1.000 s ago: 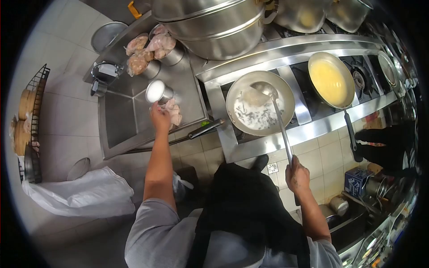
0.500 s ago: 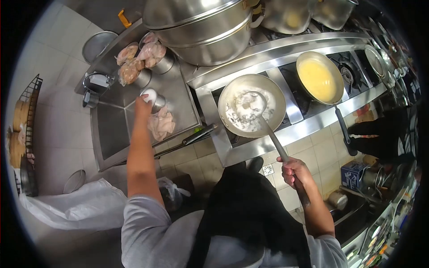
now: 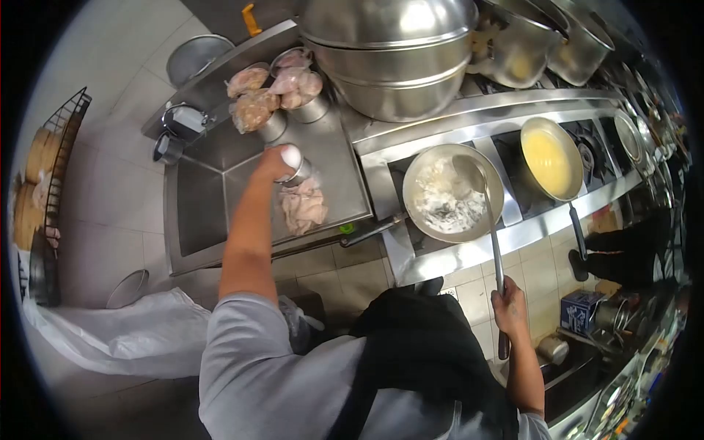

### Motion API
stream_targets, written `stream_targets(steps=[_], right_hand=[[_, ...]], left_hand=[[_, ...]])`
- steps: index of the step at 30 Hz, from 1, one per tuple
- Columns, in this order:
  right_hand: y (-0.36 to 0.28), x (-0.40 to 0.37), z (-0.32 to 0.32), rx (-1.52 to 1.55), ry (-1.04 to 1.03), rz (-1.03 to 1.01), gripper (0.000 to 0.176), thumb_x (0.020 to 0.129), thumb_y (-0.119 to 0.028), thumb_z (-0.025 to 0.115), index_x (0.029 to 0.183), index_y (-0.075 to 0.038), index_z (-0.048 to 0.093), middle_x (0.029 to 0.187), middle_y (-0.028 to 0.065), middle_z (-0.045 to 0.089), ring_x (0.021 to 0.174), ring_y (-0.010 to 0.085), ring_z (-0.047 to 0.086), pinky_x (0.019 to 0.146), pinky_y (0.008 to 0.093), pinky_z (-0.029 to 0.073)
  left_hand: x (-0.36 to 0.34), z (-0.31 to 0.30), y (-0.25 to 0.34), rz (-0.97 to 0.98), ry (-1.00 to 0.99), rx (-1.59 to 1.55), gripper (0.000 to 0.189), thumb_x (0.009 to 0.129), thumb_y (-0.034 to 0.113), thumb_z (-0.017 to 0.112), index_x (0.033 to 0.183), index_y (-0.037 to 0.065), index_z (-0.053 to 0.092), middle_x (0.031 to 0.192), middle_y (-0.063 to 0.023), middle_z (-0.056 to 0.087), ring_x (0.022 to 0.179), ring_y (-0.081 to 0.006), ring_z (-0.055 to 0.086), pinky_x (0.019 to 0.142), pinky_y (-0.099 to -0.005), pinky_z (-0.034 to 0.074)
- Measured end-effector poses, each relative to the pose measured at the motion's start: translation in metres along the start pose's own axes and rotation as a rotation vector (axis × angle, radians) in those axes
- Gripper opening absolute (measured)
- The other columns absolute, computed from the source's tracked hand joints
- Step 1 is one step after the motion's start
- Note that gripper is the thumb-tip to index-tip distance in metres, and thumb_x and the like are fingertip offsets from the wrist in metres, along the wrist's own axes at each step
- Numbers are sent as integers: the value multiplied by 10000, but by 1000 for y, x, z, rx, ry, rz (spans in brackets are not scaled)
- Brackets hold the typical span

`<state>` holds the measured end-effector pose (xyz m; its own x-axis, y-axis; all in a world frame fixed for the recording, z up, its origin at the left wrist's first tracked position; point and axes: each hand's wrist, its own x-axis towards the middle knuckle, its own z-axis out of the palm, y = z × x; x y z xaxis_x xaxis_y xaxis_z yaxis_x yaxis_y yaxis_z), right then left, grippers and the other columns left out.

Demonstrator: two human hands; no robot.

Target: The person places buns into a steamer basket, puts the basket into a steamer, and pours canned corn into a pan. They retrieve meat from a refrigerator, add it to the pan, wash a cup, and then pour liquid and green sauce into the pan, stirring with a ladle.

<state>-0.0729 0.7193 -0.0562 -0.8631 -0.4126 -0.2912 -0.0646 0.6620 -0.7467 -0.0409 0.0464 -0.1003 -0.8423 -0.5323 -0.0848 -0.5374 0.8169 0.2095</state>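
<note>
- Grips a long ladle [image 3: 496, 238] in the right hand [image 3: 510, 304], at 4 o'clock from the middle of the view, with fingers closed around the handle.
- Dips the ladle's bowl into a round pan [image 3: 418, 213] towards 3 o'clock, among white liquid and greyish pieces [image 3: 453, 213].
- Reaches with the left hand [image 3: 277, 163] to 10 o'clock, at the mouth of a metal cup [image 3: 301, 174] with something white at its top; mostly hides the fingers, so cannot tell how far open or how firm a hold.
- Stands the metal cup on the steel worktop [image 3: 337, 176], beside the sink [image 3: 198, 209] at 9 o'clock.
- Shows pale meat [image 3: 302, 209] right by the cup, on its 6 o'clock side.
- Further out at 10 to 11 o'clock, keeps bagged meat [image 3: 253, 108] on metal containers [image 3: 309, 110].
- Past the round pan, between 2 and 3 o'clock, has a second pan [image 3: 559, 192] of yellow liquid [image 3: 544, 158] on the stove [image 3: 506, 169].
- Towards 12 to 1 o'clock, includes a large lidded steel pot [image 3: 396, 84].
</note>
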Motion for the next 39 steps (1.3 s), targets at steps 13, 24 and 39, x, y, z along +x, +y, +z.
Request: stream_targets(steps=[13, 24, 39], right_hand=[[-8, 11, 10, 1630, -476, 607, 257, 838, -47, 508, 1089, 6, 517, 562, -18, 428, 388, 60, 379, 335, 202, 312], [-28, -11, 6, 484, -96, 271, 276, 796, -76, 570, 1025, 75, 536, 595, 73, 525, 450, 155, 496, 439, 303, 409], [-4, 5, 26, 943, -266, 440, 231, 810, -86, 534, 1016, 14, 561, 586, 12, 500, 391, 98, 430, 374, 253, 366]], left_hand=[[2, 21, -6, -56, 45, -50, 699, 547, 257, 783, 1182, 36, 592, 1215, -184, 570, 1142, -313, 539, 987, -364, 431], [6, 26, -17, 64, 211, -139, 485, 597, 212, 794, 1017, 2, 675, 994, -189, 672, 944, -325, 645, 858, -365, 497], [0, 4, -3, 32, 1, -29, 661, 502, 259, 809, 1086, -2, 643, 1148, -231, 594, 1077, -326, 579, 934, -355, 457]])
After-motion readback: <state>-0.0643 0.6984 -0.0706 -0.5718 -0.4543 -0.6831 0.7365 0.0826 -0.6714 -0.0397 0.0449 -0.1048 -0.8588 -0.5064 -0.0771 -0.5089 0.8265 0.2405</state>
